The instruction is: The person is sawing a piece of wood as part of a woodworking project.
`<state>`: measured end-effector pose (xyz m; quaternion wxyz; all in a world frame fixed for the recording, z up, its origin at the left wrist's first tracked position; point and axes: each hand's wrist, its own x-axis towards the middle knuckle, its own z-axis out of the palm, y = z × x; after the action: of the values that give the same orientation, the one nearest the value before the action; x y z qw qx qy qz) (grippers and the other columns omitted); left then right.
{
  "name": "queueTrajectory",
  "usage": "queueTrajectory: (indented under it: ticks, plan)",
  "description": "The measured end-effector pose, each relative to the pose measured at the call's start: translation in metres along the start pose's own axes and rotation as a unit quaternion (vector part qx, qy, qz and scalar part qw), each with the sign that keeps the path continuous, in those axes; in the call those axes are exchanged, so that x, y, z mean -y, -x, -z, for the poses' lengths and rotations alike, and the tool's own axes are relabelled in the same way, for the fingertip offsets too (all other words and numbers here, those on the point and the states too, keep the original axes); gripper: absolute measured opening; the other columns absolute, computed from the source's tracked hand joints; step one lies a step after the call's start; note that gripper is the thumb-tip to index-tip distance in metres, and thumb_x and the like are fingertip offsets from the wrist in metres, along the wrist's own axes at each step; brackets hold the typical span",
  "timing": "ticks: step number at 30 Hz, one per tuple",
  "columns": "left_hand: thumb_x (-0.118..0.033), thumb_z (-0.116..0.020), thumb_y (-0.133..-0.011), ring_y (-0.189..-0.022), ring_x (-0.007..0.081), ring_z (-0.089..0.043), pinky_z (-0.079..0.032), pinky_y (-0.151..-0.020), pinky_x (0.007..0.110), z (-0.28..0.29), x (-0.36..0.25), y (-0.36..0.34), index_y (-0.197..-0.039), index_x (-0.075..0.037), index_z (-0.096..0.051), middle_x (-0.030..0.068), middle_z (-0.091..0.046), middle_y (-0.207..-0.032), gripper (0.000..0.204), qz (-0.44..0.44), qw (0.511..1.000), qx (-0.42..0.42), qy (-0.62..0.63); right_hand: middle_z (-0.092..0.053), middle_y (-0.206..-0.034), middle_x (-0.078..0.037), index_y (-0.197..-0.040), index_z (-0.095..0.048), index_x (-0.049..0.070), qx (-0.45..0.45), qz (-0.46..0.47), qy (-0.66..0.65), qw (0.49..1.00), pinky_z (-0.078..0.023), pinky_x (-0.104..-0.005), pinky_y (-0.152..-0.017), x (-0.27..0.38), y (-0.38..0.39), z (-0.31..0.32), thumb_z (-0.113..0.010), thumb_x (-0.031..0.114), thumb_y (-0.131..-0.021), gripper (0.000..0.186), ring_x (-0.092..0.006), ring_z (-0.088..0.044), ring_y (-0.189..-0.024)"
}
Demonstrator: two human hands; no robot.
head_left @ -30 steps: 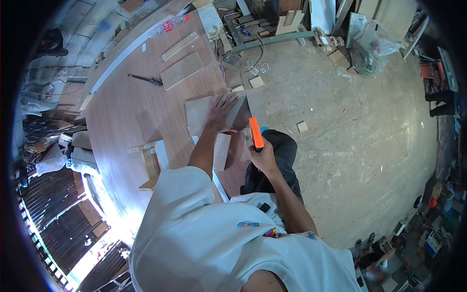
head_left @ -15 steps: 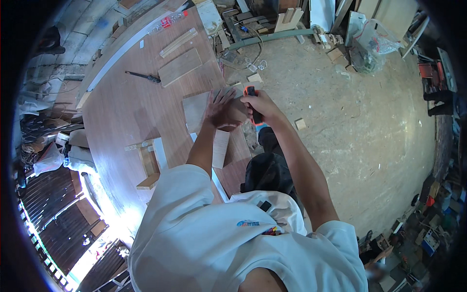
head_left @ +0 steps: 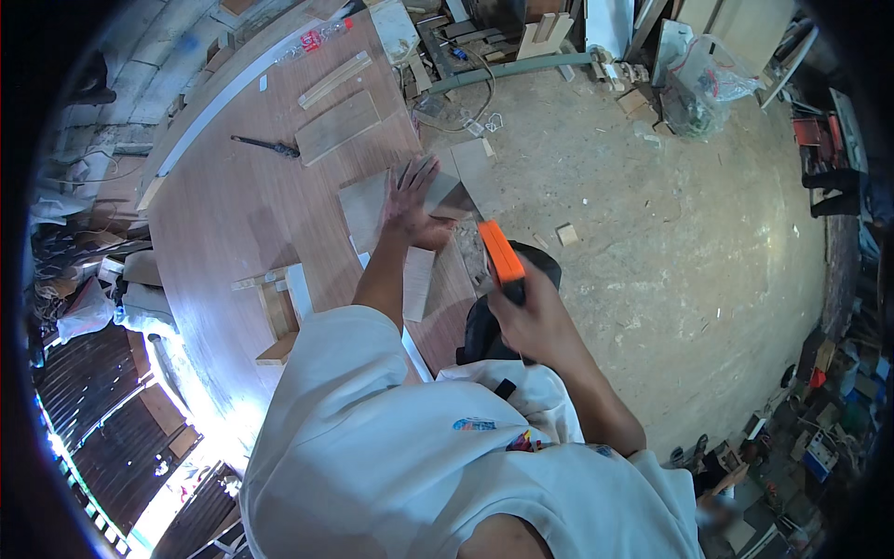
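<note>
My left hand (head_left: 410, 207) lies flat on a pale wooden board (head_left: 363, 207), its fingers stretched out and pressing near the table's right edge. The board's far end sticks out past that edge. My right hand (head_left: 535, 317) is wrapped round the orange and black handle (head_left: 503, 252) of a handsaw. The saw's grey blade (head_left: 454, 199) runs from the handle up to the board, just right of my left hand. Whether its teeth are inside a cut I cannot tell. A small wood block (head_left: 419, 279) sits beneath my left wrist, by the table edge.
On the brown tabletop (head_left: 214, 214) lie a dark slim tool (head_left: 265, 146), a flat board (head_left: 337, 128), wood strips (head_left: 335, 80) and a clear bottle (head_left: 317, 39). An open wooden frame (head_left: 277, 312) stands left of me. A plastic bag (head_left: 703, 88) rests on the concrete floor, with scrap wood nearby.
My right hand has pulled the saw back toward my body, so more of its orange handle and blade shows. My left hand stays on the board.
</note>
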<state>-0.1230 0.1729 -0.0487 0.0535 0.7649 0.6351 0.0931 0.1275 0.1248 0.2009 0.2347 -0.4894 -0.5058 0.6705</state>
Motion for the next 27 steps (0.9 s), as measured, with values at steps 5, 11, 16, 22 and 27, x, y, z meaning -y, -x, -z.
queueTrajectory:
  ticks: [5,11,16,22,27]
  plan:
    - [-0.074,-0.071,-0.051,-0.145,0.0249,-0.021,-0.012,-0.114,0.062,0.012,-0.005,0.002,-0.149,-0.015,-0.029,-0.0012,-0.028,-0.155,0.121,0.014,0.999,0.032,0.018,-0.059,-0.079,-0.018,-0.104,-0.055,-0.005,-0.005,0.012,0.028,1.000,-0.047,-0.0361,-0.077,-0.037,-0.002,0.001,-0.054,0.003,-0.080,0.026,-0.0209,-0.060,-0.081]
    - [-0.068,-0.076,-0.051,-0.145,0.0257,-0.020,-0.013,-0.114,0.062,-0.023,0.008,-0.009,-0.148,-0.015,-0.030,-0.0015,-0.029,-0.155,0.120,-0.026,0.997,-0.004,-0.066,-0.050,-0.067,-0.004,-0.089,-0.054,-0.002,-0.026,0.035,0.079,0.996,-0.042,-0.0314,-0.059,-0.073,-0.080,-0.014,-0.054,0.002,-0.081,0.010,-0.0139,-0.049,-0.063]
    - [-0.069,-0.076,-0.050,-0.146,0.0251,-0.020,-0.012,-0.114,0.062,-0.005,-0.004,-0.001,-0.149,-0.016,-0.027,-0.0021,-0.028,-0.155,0.122,-0.004,1.000,0.013,0.006,-0.052,-0.078,-0.008,-0.099,-0.054,-0.003,0.000,0.004,0.067,0.998,-0.044,-0.0303,-0.069,-0.025,-0.005,-0.004,-0.053,0.001,-0.082,0.018,-0.0129,-0.051,-0.076]
    - [-0.067,-0.076,-0.051,-0.147,0.0234,-0.017,-0.012,-0.115,0.061,0.005,-0.004,-0.001,-0.150,-0.016,-0.025,-0.0033,-0.023,-0.157,0.123,0.012,0.998,0.059,-0.012,-0.053,-0.085,-0.009,-0.106,-0.053,-0.002,0.021,-0.059,0.020,0.998,-0.044,-0.0296,-0.076,-0.005,0.045,-0.004,-0.053,-0.006,-0.079,0.027,-0.0136,-0.051,-0.082]
    - [-0.067,-0.075,-0.053,-0.147,0.0229,-0.015,-0.012,-0.115,0.061,-0.005,-0.002,-0.012,-0.151,-0.017,-0.024,-0.0030,-0.022,-0.157,0.121,-0.007,0.999,0.044,0.001,-0.052,-0.068,-0.005,-0.092,-0.055,-0.002,-0.034,0.024,0.060,0.997,-0.044,-0.0302,-0.061,-0.094,-0.074,-0.011,-0.054,0.002,-0.081,0.012,-0.0115,-0.051,-0.065]
